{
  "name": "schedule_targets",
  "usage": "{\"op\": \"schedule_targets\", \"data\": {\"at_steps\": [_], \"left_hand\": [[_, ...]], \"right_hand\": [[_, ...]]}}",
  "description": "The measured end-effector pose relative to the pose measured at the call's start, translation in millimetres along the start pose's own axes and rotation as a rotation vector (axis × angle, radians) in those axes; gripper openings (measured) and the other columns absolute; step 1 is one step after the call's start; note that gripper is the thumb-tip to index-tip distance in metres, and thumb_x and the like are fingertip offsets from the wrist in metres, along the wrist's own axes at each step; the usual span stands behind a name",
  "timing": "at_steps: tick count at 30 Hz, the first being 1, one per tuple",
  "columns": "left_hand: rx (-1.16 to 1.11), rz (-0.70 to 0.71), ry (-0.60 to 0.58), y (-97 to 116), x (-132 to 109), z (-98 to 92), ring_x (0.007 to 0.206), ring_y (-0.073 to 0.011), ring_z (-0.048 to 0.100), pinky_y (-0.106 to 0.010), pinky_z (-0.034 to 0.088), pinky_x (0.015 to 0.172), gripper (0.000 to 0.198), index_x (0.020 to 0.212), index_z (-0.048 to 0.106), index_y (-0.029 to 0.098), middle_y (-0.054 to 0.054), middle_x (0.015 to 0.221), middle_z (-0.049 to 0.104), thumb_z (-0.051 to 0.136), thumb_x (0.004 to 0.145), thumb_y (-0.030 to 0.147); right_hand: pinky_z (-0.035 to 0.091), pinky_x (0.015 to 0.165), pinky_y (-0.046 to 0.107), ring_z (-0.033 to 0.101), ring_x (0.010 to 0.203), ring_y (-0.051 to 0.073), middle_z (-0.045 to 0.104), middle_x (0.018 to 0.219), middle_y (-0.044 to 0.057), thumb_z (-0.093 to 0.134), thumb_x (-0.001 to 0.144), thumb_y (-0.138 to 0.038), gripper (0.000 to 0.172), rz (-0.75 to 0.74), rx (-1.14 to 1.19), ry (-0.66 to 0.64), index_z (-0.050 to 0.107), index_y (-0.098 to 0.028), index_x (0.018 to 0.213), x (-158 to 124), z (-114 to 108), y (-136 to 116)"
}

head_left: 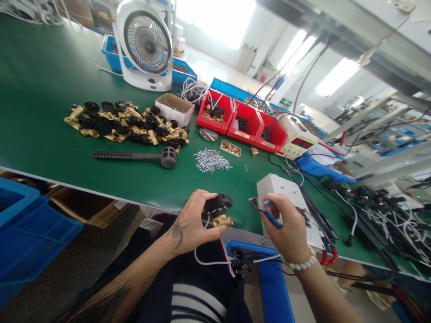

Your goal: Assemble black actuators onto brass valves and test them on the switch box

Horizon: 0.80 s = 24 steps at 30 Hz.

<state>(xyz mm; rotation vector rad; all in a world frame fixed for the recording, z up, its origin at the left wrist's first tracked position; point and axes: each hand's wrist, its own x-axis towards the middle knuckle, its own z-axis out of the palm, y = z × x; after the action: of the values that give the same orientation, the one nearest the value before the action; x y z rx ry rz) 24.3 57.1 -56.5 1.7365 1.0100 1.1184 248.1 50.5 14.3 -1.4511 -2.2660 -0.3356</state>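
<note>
My left hand [198, 220] grips a brass valve with a black cap [222, 213] near the table's front edge, and a white cable runs down from it. In my right hand [286, 224] is a pair of blue-handled pliers [269, 213], jaws pointing left and apart from the valve. Ahead of both hands lies a heap of small silver wire clips [210, 160]. A single clip [245, 168] rests to its right. Behind the heap are a small tray of brass parts [230, 148] and a round dish of pins [208, 134].
A pile of brass fittings with black caps [124, 123] covers the table's left, with a dark mallet [134, 155] before it. Red bins [242, 122], a white fan [148, 45] and a display unit [298, 139] stand behind. A white box [283, 188] sits at right, beside tangled cables [377, 224].
</note>
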Motion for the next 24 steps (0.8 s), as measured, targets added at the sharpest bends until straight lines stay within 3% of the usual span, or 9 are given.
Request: {"op": "schedule_targets", "data": {"at_steps": [2,5,8,10,13,16,19,22,24], "left_hand": [[0.022,0.019,0.004,0,0,0.1,0.114,-0.0270,0.056,-0.049,0.054,0.096,0.057,0.123,0.049,0.020,-0.010,0.119,0.053,0.076,0.073,0.028],[0.047,0.038,0.007,1,0,1.3,0.115,-0.0279,0.055,-0.050,0.054,0.097,0.059,0.124,0.049,0.020,-0.010,0.119,0.052,0.077,0.072,0.027],[0.063,0.034,0.020,2,0,4.3,0.116,-0.0279,0.055,-0.050,0.053,0.098,0.058,0.123,0.048,0.020,-0.010,0.120,0.053,0.075,0.072,0.025],[0.065,0.040,0.042,3,-2,6.8,0.115,-0.0272,0.055,-0.050,0.052,0.099,0.058,0.122,0.046,0.020,-0.010,0.120,0.053,0.075,0.072,0.024],[0.086,0.092,0.073,2,-5,8.9,0.112,-0.0267,0.055,-0.048,0.053,0.097,0.056,0.114,0.045,0.021,-0.010,0.118,0.053,0.079,0.070,0.024],[0.144,0.148,0.045,-1,-8,7.1,0.113,-0.0279,0.054,-0.048,0.052,0.097,0.051,0.103,0.048,0.021,-0.010,0.117,0.053,0.084,0.069,0.032],[0.179,0.169,-0.007,-5,-8,4.3,0.117,-0.0277,0.052,-0.047,0.049,0.101,0.037,0.101,0.052,0.021,-0.011,0.120,0.054,0.076,0.079,0.039],[0.205,0.191,0.021,-5,-6,4.9,0.114,-0.0241,0.055,-0.044,0.049,0.101,0.007,0.096,0.055,0.021,-0.009,0.116,0.057,0.058,0.094,0.026],[0.236,0.209,0.061,-3,-5,7.2,0.110,-0.0228,0.056,-0.041,0.051,0.098,0.006,0.091,0.055,0.020,-0.009,0.112,0.059,0.052,0.096,0.019]], "right_hand": [[0.040,0.057,0.024,0.054,0.060,0.014,0.057,0.073,0.001,0.048,0.082,-0.006,0.019,0.014,0.001,-0.051,0.057,-0.019,0.092,-2,0,-2],[0.038,0.054,0.025,0.057,0.061,0.016,0.061,0.074,0.003,0.048,0.077,-0.002,0.025,-0.003,-0.039,-0.300,0.062,-0.019,0.090,-5,4,-6],[0.046,0.063,0.027,0.061,0.070,0.017,0.064,0.082,0.005,0.051,0.087,-0.015,0.021,0.179,0.196,-0.243,0.064,-0.018,0.103,-5,8,-12],[0.050,0.064,0.028,0.059,0.067,0.016,0.063,0.078,0.001,0.055,0.092,-0.031,0.033,0.368,0.476,-0.220,0.058,-0.019,0.122,-3,12,-17],[0.055,0.075,0.032,0.064,0.078,0.017,0.066,0.087,0.002,0.063,0.087,-0.044,0.056,0.531,0.840,-0.334,0.052,-0.019,0.135,1,20,-25],[0.054,0.091,0.037,0.065,0.101,0.021,0.068,0.114,0.008,0.070,0.082,-0.046,0.056,0.609,1.084,-0.434,0.056,-0.020,0.129,4,27,-30],[0.055,0.089,0.038,0.066,0.100,0.022,0.068,0.115,0.007,0.075,0.077,-0.044,0.055,0.679,1.162,-0.435,0.058,-0.021,0.124,4,31,-30],[0.054,0.089,0.038,0.065,0.098,0.021,0.069,0.110,0.006,0.076,0.076,-0.045,0.050,0.705,1.173,-0.375,0.060,-0.021,0.117,0,35,-30],[0.054,0.088,0.037,0.066,0.096,0.021,0.069,0.108,0.006,0.076,0.076,-0.046,0.049,0.716,1.178,-0.342,0.060,-0.021,0.115,-3,38,-32]]}}
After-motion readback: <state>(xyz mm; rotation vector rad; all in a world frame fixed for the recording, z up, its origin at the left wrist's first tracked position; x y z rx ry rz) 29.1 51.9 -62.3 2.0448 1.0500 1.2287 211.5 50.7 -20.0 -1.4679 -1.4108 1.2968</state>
